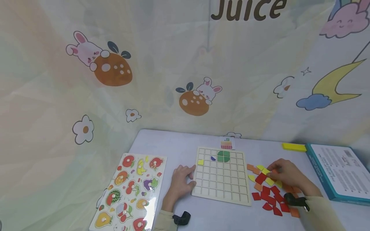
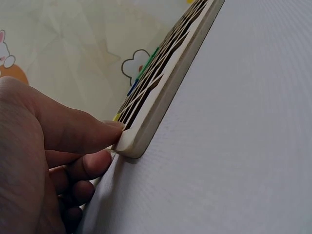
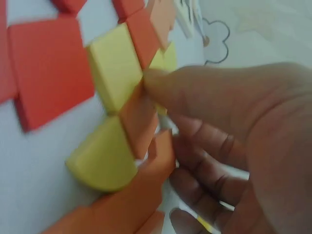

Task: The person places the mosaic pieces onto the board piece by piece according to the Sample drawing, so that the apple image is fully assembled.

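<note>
My left hand (image 1: 180, 181) is at the left edge of a wooden grid board (image 1: 221, 189). Its thumb (image 2: 105, 134) lies over the board's corner rim, with the curled fingers beside and below it. On the board sit a green rounded shape (image 1: 223, 156), a small blue piece (image 1: 213, 158) and a yellow square (image 1: 200, 162). My right hand (image 1: 289, 175) reaches into a pile of loose coloured tiles right of the board. Thumb and index finger pinch a yellow tile (image 3: 165, 57), partly hidden behind the thumb. Red tiles (image 1: 268, 199) and orange tiles (image 3: 141, 122) lie around it.
A fruit picture board (image 1: 141, 187) lies to the left. Behind the grid board is a small picture card (image 1: 227, 143). A teal-edged box (image 1: 341, 170) and a yellow bar (image 1: 294, 147) are at the right, near the printed wall cloth (image 1: 162, 64).
</note>
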A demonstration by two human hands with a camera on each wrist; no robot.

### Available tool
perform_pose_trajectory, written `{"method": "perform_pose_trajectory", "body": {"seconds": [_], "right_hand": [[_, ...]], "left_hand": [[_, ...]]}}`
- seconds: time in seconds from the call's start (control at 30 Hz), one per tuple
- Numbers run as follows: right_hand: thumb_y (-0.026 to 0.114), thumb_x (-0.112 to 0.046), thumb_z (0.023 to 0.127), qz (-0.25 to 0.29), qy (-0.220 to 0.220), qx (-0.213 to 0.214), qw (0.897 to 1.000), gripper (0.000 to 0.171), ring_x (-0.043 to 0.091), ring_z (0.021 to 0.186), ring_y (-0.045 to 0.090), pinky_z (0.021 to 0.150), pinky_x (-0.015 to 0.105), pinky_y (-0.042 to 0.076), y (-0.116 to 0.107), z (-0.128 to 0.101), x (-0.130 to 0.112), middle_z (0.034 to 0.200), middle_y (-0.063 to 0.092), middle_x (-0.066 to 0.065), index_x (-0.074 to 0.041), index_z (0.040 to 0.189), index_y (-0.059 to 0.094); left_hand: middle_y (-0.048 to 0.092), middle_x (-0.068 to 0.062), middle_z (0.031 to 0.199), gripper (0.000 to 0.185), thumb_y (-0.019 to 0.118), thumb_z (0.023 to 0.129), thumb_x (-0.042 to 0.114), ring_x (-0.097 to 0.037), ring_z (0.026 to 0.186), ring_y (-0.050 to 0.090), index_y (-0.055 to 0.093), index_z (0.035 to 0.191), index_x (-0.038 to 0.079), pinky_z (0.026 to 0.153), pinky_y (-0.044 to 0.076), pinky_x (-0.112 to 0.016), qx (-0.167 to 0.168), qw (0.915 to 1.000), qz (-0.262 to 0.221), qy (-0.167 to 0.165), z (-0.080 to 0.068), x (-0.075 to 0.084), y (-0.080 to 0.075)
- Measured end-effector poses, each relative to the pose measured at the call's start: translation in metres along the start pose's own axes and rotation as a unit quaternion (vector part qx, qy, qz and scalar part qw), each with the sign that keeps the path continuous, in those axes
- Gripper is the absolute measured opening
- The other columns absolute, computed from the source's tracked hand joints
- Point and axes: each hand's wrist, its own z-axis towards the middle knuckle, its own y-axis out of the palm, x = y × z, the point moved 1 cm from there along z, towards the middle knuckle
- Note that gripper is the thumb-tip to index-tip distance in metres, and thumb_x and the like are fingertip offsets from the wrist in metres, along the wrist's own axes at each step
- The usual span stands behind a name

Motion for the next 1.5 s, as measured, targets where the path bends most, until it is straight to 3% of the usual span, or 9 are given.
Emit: {"method": "perform_pose_trajectory", "body": {"seconds": [0.2, 0.43, 0.57, 0.73, 0.9, 1.07, 1.23, 1.5], "right_hand": [[0.085, -0.026, 0.087, -0.003, 0.013, 0.003, 1.000, 0.040, 0.031, 0.101, 0.057, 0.081, 0.045, 0.060, 0.003, 0.001, -0.008, 0.110, 0.066, 0.018, 0.001, 0.113, 0.071], [0.078, -0.027, 0.095, 0.036, 0.031, 0.003, 0.999, 0.036, 0.019, 0.086, 0.061, 0.071, 0.031, 0.056, 0.004, -0.003, -0.014, 0.098, 0.070, 0.007, -0.001, 0.117, 0.067], [0.074, -0.027, 0.098, 0.065, 0.013, 0.042, 0.997, 0.045, 0.020, 0.084, 0.063, 0.067, 0.028, 0.057, 0.006, -0.007, -0.015, 0.105, 0.069, 0.011, -0.003, 0.134, 0.061], [0.061, -0.031, 0.107, 0.109, 0.010, 0.080, 0.991, 0.050, 0.028, 0.096, 0.060, 0.067, 0.029, 0.058, 0.006, -0.007, -0.027, 0.116, 0.064, 0.019, -0.008, 0.150, 0.052], [0.062, -0.037, 0.107, 0.122, 0.006, 0.111, 0.986, 0.049, 0.030, 0.104, 0.060, 0.069, 0.025, 0.054, 0.017, 0.003, -0.043, 0.120, 0.068, 0.019, -0.008, 0.146, 0.058], [0.071, -0.044, 0.100, 0.153, -0.003, 0.124, 0.980, 0.055, 0.025, 0.097, 0.065, 0.069, 0.023, 0.053, 0.037, 0.015, -0.061, 0.114, 0.074, 0.014, -0.009, 0.142, 0.064], [0.077, -0.037, 0.098, 0.180, -0.024, 0.111, 0.977, 0.052, 0.019, 0.091, 0.067, 0.068, 0.024, 0.052, 0.055, 0.024, -0.085, 0.110, 0.076, 0.011, -0.007, 0.139, 0.068], [0.081, -0.025, 0.094, 0.156, -0.103, 0.110, 0.976, 0.038, 0.017, 0.089, 0.063, 0.073, 0.025, 0.049, 0.079, 0.039, -0.123, 0.102, 0.075, 0.005, -0.009, 0.128, 0.074]], "left_hand": [[0.051, 0.015, 0.076, 0.064, 0.079, 0.076, 0.016, -0.005, 0.084, 0.039, 0.070, 0.140, 0.011, 0.083, 0.034, -0.030, 0.001, 1.0000, 0.005, 0.003, 0.000, 0.000, -0.001], [0.052, 0.016, 0.077, 0.063, 0.079, 0.078, 0.017, -0.004, 0.084, 0.040, 0.070, 0.140, 0.012, 0.083, 0.034, -0.029, -0.006, 1.0000, 0.003, -0.003, 0.001, 0.000, -0.001], [0.051, 0.017, 0.077, 0.063, 0.079, 0.079, 0.017, -0.003, 0.085, 0.040, 0.069, 0.141, 0.013, 0.083, 0.034, -0.029, -0.008, 0.9999, 0.004, -0.007, 0.000, -0.001, 0.000], [0.051, 0.016, 0.076, 0.063, 0.079, 0.078, 0.016, -0.004, 0.085, 0.041, 0.070, 0.140, 0.012, 0.083, 0.034, -0.030, 0.000, 1.0000, 0.004, -0.003, 0.000, -0.001, 0.000], [0.051, 0.017, 0.076, 0.063, 0.080, 0.078, 0.016, -0.004, 0.086, 0.042, 0.070, 0.140, 0.012, 0.083, 0.035, -0.029, 0.002, 1.0000, 0.008, -0.001, 0.000, -0.001, 0.001], [0.052, 0.017, 0.077, 0.063, 0.081, 0.078, 0.016, -0.004, 0.086, 0.041, 0.070, 0.140, 0.012, 0.082, 0.034, -0.029, 0.002, 1.0000, 0.009, 0.000, 0.000, -0.003, 0.003], [0.052, 0.016, 0.077, 0.063, 0.080, 0.079, 0.017, -0.004, 0.085, 0.041, 0.070, 0.140, 0.012, 0.082, 0.034, -0.029, 0.001, 1.0000, 0.010, 0.000, 0.000, -0.003, 0.003], [0.052, 0.016, 0.077, 0.063, 0.080, 0.079, 0.017, -0.004, 0.084, 0.040, 0.070, 0.140, 0.013, 0.081, 0.034, -0.028, 0.001, 0.9999, 0.010, -0.002, 0.000, -0.002, 0.001]]}}
